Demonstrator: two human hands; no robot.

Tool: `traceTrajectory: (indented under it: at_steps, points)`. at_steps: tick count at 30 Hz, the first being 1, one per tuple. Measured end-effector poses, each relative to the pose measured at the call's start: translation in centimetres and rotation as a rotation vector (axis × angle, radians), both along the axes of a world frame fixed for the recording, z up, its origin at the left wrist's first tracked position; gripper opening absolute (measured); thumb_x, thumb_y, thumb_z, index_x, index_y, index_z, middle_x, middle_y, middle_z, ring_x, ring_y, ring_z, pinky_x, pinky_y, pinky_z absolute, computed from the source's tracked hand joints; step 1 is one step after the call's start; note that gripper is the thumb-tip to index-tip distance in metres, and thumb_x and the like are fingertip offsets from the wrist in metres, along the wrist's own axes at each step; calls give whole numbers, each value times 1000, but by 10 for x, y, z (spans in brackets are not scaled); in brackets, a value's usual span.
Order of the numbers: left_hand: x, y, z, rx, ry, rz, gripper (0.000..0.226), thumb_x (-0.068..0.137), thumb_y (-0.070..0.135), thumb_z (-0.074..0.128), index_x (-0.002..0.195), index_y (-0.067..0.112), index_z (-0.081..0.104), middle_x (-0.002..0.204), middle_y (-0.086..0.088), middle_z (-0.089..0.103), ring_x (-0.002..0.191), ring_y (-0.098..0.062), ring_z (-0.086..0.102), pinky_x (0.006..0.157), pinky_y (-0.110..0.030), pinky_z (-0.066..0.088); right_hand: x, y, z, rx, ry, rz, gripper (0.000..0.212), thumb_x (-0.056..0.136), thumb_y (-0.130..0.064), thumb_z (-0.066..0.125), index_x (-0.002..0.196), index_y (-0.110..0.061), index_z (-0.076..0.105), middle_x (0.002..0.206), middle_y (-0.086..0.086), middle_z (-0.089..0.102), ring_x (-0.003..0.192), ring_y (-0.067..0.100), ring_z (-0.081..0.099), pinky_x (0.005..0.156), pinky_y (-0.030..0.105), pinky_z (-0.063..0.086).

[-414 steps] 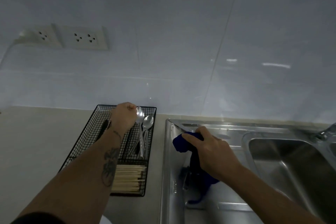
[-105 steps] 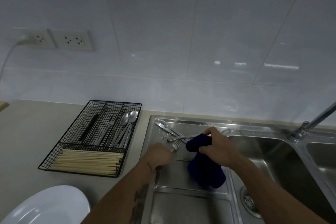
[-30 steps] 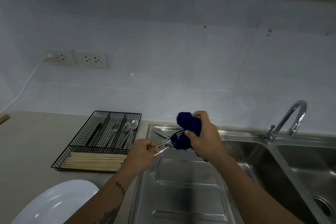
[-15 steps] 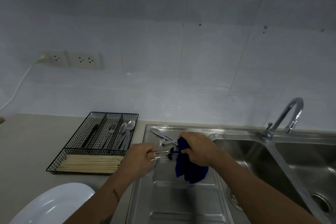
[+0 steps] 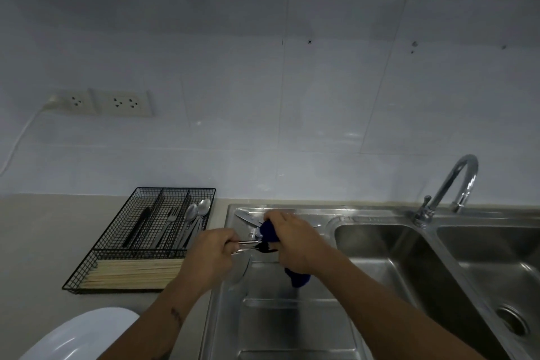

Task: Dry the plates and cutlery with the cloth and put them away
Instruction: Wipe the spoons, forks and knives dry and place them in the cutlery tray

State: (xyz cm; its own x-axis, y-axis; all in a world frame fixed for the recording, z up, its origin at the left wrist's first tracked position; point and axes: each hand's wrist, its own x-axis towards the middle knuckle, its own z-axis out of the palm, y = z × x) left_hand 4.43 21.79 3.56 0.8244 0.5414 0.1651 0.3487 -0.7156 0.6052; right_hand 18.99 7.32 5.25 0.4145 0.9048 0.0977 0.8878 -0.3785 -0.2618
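Note:
My left hand grips the handles of two metal forks above the draining board. Their heads are wrapped in the dark blue cloth, which my right hand grips around them; a tail of the cloth hangs below my right wrist. More cutlery lies at the back of the draining board, partly hidden by my hands. A black wire cutlery tray on the counter to the left holds a knife, a fork, spoons and chopsticks. A white plate sits at the lower left.
The steel sink has a draining board and two basins to the right, with a curved tap behind them. Wall sockets with a white cable are on the tiled wall at the left.
My right hand has slid the cloth further over the fork heads and turned it, while my left hand keeps its hold on the handles. The view has shifted slightly.

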Motion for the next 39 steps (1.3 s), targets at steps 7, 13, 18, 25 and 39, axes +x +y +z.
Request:
traceTrajectory:
  at_steps: [7,13,18,25,39]
  points:
    - [-14,19,-13,-284,-103,351,28,91,8,64,66,21,64,59,2,59,54,-13,51,53,-27,40,11,-14,7,237,180,-204,49,86,-16,68,113,-29,30,103,3,57,87,18,57,72,36,55]
    - [21,-21,10,-654,-249,266,24,93,7,61,71,9,69,60,-2,62,56,-12,52,55,-26,43,-17,6,10,513,28,-86,46,84,-23,70,127,-23,54,131,-2,54,117,18,47,98,28,43]
    - [27,-23,18,-754,-260,266,21,92,11,64,74,2,70,61,-4,60,53,-13,47,58,-27,40,-13,3,-9,483,-140,-53,48,78,-14,67,124,-23,60,127,5,54,111,27,51,88,35,51]
    - [9,-17,7,-768,-296,247,21,93,3,62,80,14,74,64,3,68,59,-8,59,59,-24,49,-4,1,-7,610,321,-335,37,87,-9,69,119,-25,61,115,0,55,99,15,57,81,19,51]
    - [-1,-15,7,-803,-235,231,13,91,-2,62,82,2,70,70,-10,70,62,-19,63,56,-29,52,-36,49,10,746,1538,-538,48,78,9,72,116,-12,53,107,20,68,84,34,70,64,41,59]
